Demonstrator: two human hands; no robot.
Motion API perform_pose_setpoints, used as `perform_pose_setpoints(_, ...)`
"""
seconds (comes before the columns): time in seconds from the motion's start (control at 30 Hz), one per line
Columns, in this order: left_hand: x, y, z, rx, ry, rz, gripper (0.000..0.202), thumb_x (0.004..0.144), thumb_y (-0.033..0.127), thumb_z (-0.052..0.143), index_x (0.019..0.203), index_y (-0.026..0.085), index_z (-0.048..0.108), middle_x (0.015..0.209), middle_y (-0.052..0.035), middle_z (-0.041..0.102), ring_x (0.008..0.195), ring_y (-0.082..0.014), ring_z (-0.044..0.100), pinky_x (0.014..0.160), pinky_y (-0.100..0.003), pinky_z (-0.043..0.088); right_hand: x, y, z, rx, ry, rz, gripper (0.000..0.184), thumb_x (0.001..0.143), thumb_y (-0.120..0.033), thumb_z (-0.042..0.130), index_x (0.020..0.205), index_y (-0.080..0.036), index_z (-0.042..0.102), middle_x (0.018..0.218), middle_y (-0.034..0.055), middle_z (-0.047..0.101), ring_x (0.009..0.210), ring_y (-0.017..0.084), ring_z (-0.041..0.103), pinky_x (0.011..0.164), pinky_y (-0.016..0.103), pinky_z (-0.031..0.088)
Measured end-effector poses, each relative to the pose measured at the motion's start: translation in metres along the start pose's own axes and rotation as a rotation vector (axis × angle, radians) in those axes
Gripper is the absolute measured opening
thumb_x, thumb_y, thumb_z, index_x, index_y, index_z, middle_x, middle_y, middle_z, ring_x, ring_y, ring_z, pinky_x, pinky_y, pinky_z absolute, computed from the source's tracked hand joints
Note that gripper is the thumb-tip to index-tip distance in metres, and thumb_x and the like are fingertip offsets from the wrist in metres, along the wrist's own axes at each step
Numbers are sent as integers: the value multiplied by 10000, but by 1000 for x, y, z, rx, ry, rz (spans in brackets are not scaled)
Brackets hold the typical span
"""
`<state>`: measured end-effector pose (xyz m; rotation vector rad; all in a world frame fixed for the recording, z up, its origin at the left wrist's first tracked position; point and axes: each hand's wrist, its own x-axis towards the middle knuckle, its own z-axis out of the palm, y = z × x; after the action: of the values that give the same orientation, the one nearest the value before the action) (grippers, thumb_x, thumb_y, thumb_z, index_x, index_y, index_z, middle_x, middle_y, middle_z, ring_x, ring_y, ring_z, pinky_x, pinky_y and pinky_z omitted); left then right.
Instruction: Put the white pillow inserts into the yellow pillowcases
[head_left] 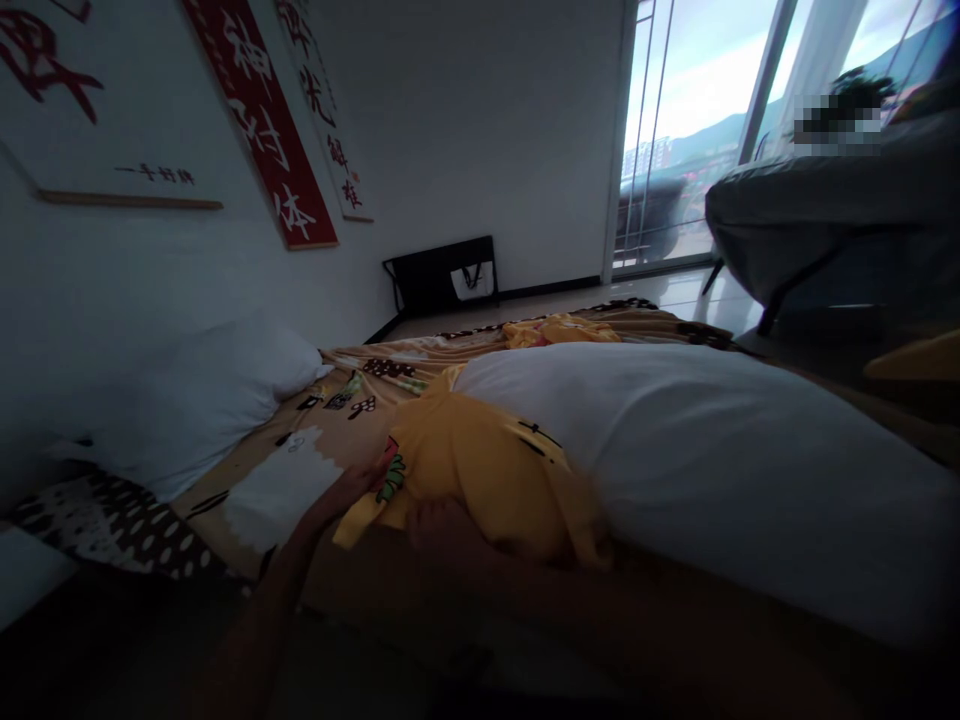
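Note:
A yellow cloth cover (480,470) with printed patterns is drawn over the near-left end of a long, white, stuffed cushion (675,430) lying on the bed. My left hand (358,492) is closed on the cover's left edge, beside a red and green print and a yellow flap. Close to it, my right hand (442,528) has its fingers curled into the cover's lower edge. Dim light obscures the finger details. The cushion's right part is bare white.
Under the cushion spreads a patterned brown bedsheet (300,480). A white pillow (210,400) rests by the wall, and more yellow cloth (562,330) lies bunched at the bed's far side. Beyond stand a black folded frame (427,275) and a grey chair (810,200) near glass doors.

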<state>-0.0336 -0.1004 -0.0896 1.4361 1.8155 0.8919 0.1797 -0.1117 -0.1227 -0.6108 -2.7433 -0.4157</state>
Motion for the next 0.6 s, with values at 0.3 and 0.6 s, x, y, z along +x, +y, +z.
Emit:
perform_pose_setpoints(0.3,-5,3,9,53,22,85,566,680,613,583,929,123,716,874,-71,704,877,-231,601,702,-273,476,-5,1,2,3,45,-50,122,832,-41,455,883,-88,555,748,98,613,650,203,585,525,312,411)
perform_pose_setpoints(0.6,12,2,-6,95,145,51,470,690,470,584,933,95,729,640,-19,641,565,-134,502,512,-211,341,-7,-4,12,10,98,-65,95,847,-64,454,856,-120,530,736,84,606,625,188,573,510,307,389)
